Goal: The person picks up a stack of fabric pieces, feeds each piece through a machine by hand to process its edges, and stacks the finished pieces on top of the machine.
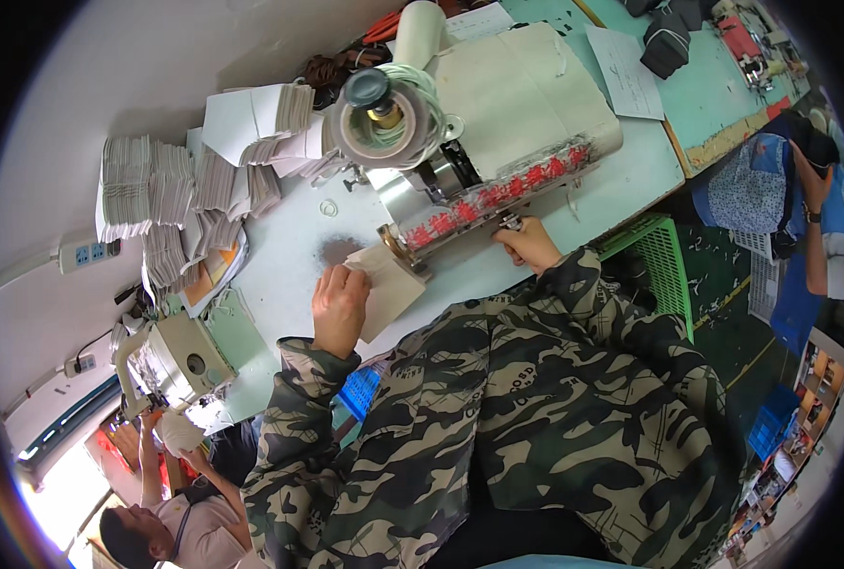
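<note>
My left hand (339, 305) is closed at the edge of a flat beige card (390, 286), its fingertips curled over the card's left corner. The card's far right corner lies by the round metal end of a cream sewing machine (526, 90). A strip with red patterns and dark grime runs along the machine's near side. My right hand (534, 246) is closed beneath that side, fingers curled beside a small metal knob (510, 222); what they grip is hidden. On the machine's near end sits a roll of pale cord (384, 133) under a dark round cap.
Stacked white card pieces (147, 185) stand left on the pale table (294, 256). A green plastic crate (673, 275) is right of my arm. Another machine (185, 360) stands at left, with a person at work (199, 522). A second person's arm (813, 228) shows at right.
</note>
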### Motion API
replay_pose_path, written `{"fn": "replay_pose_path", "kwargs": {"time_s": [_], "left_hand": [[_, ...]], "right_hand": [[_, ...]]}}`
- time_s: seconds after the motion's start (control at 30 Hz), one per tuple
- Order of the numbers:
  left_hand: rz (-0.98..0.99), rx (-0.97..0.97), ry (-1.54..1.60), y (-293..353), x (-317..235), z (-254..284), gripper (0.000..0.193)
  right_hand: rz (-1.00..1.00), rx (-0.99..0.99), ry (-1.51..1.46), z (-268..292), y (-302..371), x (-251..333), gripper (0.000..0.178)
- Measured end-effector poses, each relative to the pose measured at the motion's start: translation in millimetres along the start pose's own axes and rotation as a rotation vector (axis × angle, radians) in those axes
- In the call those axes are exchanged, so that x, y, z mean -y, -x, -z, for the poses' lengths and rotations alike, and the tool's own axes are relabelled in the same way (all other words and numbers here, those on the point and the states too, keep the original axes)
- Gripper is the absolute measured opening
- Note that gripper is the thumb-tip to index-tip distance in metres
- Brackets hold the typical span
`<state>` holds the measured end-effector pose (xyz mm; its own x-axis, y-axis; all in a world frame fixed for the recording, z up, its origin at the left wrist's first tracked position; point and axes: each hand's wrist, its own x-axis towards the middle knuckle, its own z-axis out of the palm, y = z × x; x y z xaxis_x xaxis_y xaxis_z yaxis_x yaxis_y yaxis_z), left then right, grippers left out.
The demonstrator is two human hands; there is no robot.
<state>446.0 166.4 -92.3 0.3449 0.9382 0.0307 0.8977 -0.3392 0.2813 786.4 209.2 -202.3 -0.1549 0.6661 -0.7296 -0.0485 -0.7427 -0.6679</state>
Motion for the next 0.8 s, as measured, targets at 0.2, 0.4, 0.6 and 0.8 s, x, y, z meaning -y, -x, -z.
{"fn": "replay_pose_path", "kwargs": {"time_s": [0.2, 0.4, 0.6, 0.8], "left_hand": [[0.154, 0.173, 0.348, -29.6, -28.0, 59.9, 0.016], [0.189, 0.471, 0.753, -119.5, -11.9, 64.2, 0.023], [0.220, 0.476, 0.722, -159.4, 4.9, 40.3, 0.022], [0.166, 0.427, 0.757, -177.3, -23.1, 43.5, 0.025]], "right_hand": [[-0.037, 0.148, 0.283, 27.7, 2.1, 23.0, 0.029], [0.426, 0.239, 0.878, 2.6, 64.8, 126.9, 0.032], [0.743, 0.211, 0.713, -15.9, 44.8, 193.4, 0.029], [0.870, 0.247, 1.146, -14.7, 29.7, 228.7, 0.046]]}}
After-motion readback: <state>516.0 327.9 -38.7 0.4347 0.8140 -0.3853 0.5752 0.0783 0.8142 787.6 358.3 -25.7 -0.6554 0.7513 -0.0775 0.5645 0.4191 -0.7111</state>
